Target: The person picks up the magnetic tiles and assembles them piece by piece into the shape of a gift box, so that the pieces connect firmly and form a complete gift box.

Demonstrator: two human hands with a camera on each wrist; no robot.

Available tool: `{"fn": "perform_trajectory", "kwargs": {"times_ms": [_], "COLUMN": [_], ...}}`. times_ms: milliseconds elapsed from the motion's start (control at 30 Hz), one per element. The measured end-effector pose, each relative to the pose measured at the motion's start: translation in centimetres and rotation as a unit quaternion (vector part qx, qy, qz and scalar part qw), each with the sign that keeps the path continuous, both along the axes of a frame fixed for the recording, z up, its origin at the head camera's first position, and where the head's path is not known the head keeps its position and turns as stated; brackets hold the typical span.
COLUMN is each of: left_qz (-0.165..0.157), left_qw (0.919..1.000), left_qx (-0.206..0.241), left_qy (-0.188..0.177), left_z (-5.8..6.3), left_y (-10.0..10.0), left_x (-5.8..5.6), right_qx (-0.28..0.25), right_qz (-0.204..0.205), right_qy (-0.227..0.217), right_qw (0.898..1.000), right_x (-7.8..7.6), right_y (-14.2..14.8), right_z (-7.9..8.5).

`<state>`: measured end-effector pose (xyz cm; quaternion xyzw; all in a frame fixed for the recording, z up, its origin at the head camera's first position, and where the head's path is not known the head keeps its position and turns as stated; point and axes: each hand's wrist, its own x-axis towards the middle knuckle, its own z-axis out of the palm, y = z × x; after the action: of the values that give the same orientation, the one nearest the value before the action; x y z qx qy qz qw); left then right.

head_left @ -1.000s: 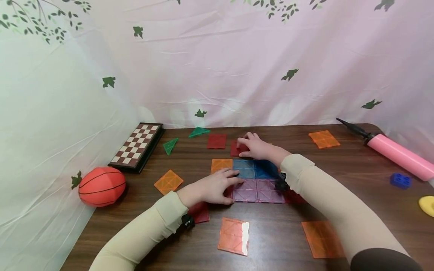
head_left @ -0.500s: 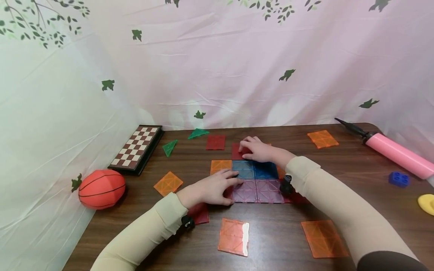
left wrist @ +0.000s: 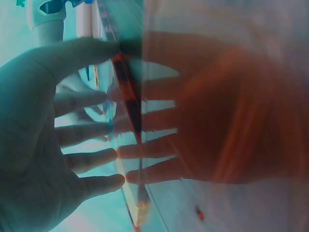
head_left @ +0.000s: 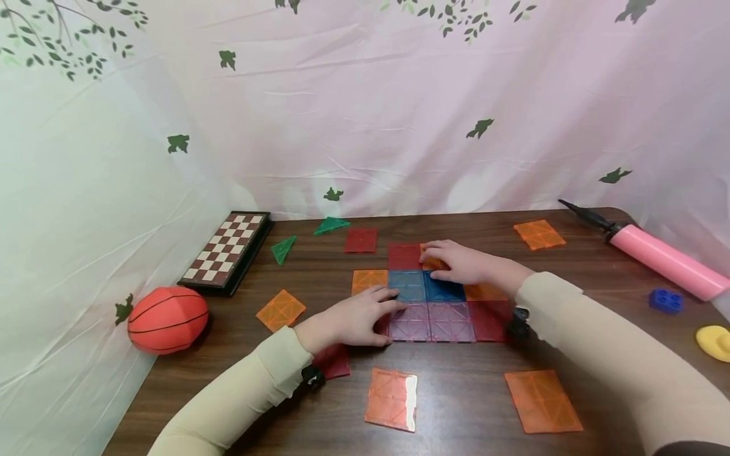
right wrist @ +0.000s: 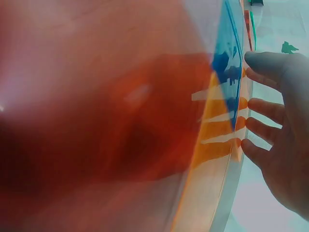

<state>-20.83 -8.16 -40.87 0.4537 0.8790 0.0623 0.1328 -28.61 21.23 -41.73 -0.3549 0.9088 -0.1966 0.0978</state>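
Flat translucent magnetic tiles lie joined on the table. Two purple tiles [head_left: 450, 321] form the front middle, with a red tile [head_left: 489, 320] to their right. Behind them come two blue tiles [head_left: 407, 286], flanked by an orange tile [head_left: 369, 280] on the left and another on the right. A red tile [head_left: 404, 256] and a partly covered orange tile [head_left: 431, 263] make the back row. My left hand [head_left: 356, 316] rests its spread fingertips at the group's left end, partly hiding a tile there. My right hand [head_left: 464, 261] touches the back orange tile with extended fingers.
Loose tiles surround the group, including an orange square [head_left: 391, 399] in front and a green triangle [head_left: 283, 249]. A red ball [head_left: 168, 320] and chessboard [head_left: 226, 249] are at left. A pink pump [head_left: 667, 259], blue brick [head_left: 666, 301] and yellow object [head_left: 714, 342] lie right.
My right hand has moved right, from the back red tile to the orange tile beside it, uncovering the red one. The left hand stays in place.
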Motion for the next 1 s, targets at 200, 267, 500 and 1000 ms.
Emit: {"fn": "perform_trajectory", "kwargs": {"times_ms": [200,267,500,1000], "left_qz": [-0.033,-0.042,-0.100,-0.169], "left_qw": [0.9969,0.9957,0.9910,0.9744], "left_qx": [0.022,0.038,0.073,0.036], "left_qy": [0.068,0.073,0.050,0.145], "left_z": [0.7,1.0,0.9,-0.1], "left_y": [-0.2,-0.6,-2.1,0.4], "left_x": [2.5,3.7,7.8,10.8], "right_qx": [0.004,-0.004,-0.037,-0.060], "right_qz": [-0.001,-0.010,-0.034,-0.039], "right_qy": [-0.005,-0.012,-0.023,-0.027], "right_qw": [1.000,1.000,0.998,0.997], "right_x": [4.1,5.4,8.9,10.5], "right_y": [4.2,5.5,8.9,9.5], "right_z": [0.3,0.4,-0.1,-0.8]}}
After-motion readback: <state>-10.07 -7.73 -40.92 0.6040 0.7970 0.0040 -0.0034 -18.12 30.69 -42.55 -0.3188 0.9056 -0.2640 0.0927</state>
